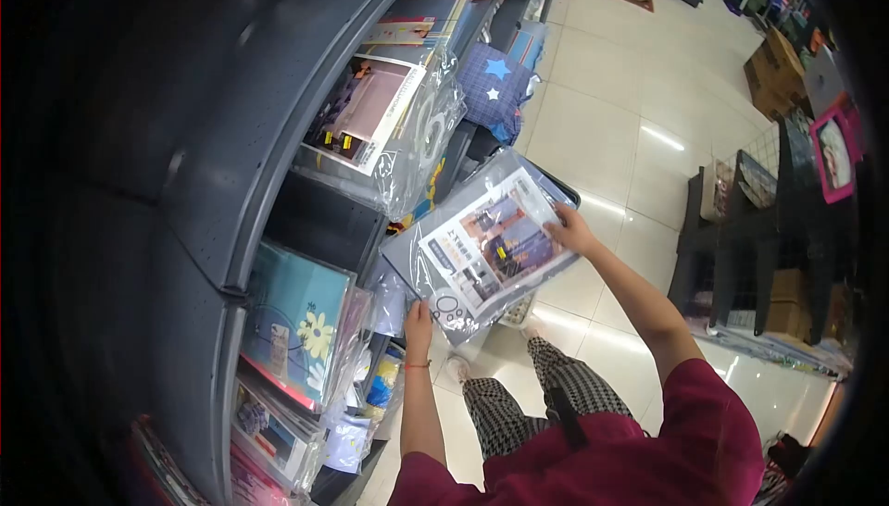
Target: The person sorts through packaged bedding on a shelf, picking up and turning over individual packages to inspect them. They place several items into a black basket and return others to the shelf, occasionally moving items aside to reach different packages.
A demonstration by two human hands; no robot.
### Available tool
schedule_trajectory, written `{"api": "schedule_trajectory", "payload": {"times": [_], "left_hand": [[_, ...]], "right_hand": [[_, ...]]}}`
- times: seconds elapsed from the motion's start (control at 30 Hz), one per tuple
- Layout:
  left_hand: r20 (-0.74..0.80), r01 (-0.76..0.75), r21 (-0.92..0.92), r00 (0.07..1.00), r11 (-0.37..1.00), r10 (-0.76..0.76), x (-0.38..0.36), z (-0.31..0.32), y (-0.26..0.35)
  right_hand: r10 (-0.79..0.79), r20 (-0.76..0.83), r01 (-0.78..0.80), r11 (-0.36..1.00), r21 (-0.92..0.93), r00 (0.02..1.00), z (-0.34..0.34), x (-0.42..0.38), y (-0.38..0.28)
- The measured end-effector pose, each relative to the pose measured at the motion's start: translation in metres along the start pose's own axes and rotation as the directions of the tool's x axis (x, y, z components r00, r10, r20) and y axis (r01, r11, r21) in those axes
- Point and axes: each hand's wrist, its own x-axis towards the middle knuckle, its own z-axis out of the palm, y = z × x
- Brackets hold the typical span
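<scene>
A flat clear plastic package of folded grey-blue fabric is held tilted in front of me, with a printed picture insert showing through. My right hand grips its upper right edge, fingers over the insert side and closed. At the lower left edge, my left hand is closed on the package, its fingers partly hidden. Black rings mark the plastic near the bottom corner. Beside the package, the dark shelf bears a similar wrapped pack with a picture insert.
A turquoise pack with a daisy lies lower on the left shelf, above other wrapped packs. A blue starred cushion juts out farther along. Tiled floor runs down the aisle. Black racks and a cardboard box stand right.
</scene>
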Motion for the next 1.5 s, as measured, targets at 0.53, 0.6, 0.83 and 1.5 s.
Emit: {"api": "schedule_trajectory", "payload": {"times": [0.53, 0.6, 0.83, 1.5], "left_hand": [[-0.015, 0.313, 0.091, 0.949, 0.945, -0.313, -0.103, 0.053, -0.218], [-0.003, 0.363, 0.214, 0.929, 0.907, -0.371, -0.161, 0.057, -0.243], [0.347, 0.711, 0.149, 0.613, 0.687, -0.71, -0.259, 0.039, -0.193], [0.409, 0.574, -0.01, 0.749, 0.818, -0.521, -0.184, -0.032, -0.177]], "right_hand": [[-0.003, -0.303, -0.119, 0.916, -0.383, 0.953, -0.017, -0.116, 0.127], [0.394, -0.13, -0.405, 0.779, -0.479, 0.91, -0.022, -0.189, 0.174], [0.863, 0.5, 0.037, 0.499, -0.866, 0.071, -0.011, -0.339, 0.25], [0.554, -0.088, -0.555, 0.832, 0.02, 0.828, 0.045, -0.278, 0.076]]}}
